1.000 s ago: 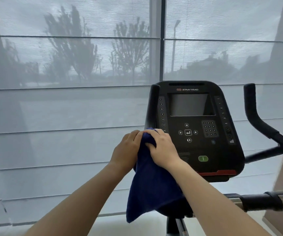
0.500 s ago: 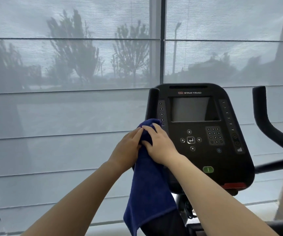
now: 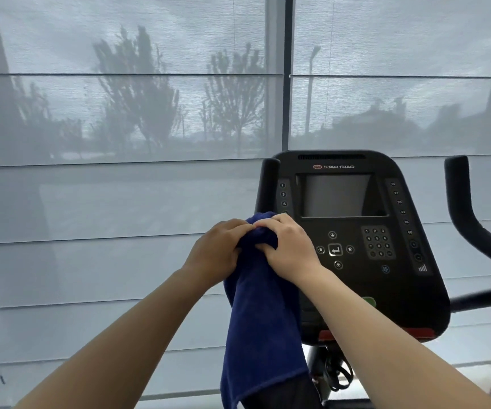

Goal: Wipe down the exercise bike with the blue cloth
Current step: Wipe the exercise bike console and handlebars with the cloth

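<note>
The exercise bike's black console [image 3: 353, 231] with a grey screen and keypad stands at the right. A black upright left handlebar grip [image 3: 268, 184] rises beside its left edge. The blue cloth [image 3: 263, 320] is wrapped round that grip below its top and hangs down long. My left hand [image 3: 216, 252] grips the cloth from the left. My right hand [image 3: 288, 246] grips it from the right, next to the console's buttons. The part of the grip under the cloth is hidden.
A second black handlebar [image 3: 465, 208] curves up at the far right. Behind the bike hang grey translucent window blinds [image 3: 120, 202] with a dark frame post [image 3: 287, 69]. A black cable [image 3: 334, 376] dangles under the console by the bike's post.
Both hands and the cloth have slid a little up the left handlebar grip. The camera has tilted up, so the console sits lower and the lower handlebar bar has left the view.
</note>
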A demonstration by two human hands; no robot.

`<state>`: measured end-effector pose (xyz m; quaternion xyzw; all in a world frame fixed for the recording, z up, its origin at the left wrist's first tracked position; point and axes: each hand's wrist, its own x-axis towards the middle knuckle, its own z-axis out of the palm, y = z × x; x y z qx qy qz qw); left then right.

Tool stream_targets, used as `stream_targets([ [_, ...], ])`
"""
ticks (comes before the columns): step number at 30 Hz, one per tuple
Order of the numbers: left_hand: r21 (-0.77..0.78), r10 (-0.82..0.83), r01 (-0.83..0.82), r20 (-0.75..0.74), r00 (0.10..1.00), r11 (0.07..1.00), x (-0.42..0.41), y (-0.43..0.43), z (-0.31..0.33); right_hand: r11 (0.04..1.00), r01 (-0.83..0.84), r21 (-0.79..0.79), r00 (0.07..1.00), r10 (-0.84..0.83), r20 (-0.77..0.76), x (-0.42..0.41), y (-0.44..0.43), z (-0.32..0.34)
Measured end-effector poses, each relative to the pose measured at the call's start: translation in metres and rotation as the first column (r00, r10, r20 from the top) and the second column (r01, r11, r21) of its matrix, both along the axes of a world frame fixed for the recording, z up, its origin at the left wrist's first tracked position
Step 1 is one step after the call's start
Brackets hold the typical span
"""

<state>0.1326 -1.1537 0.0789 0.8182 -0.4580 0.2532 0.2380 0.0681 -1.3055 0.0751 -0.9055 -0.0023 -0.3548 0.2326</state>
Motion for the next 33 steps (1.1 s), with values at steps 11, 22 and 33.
stream_targets([
  [11, -0.18, 0.059, -0.004, 0.301, 0.952, 0.984, 0.044, -0.046, 0.057, 0.986, 0.156, -0.06, 0.934, -0.127, 0.335, 0.048, -0.024, 0.047],
  [22, -0.264, -0.008, 0.079, 0.26, 0.966, 0.961, 0.063, -0.065, 0.041, 0.994, 0.107, -0.016, 0.947, -0.097, 0.305, 0.064, -0.028, 0.036],
  [33, -0.032, 0.024, -0.022, 0.065, 0.998, 0.999, 0.031, -0.036, -0.004, 0.998, 0.022, 0.065, 0.999, -0.024, 0.041, 0.024, -0.017, -0.005],
])
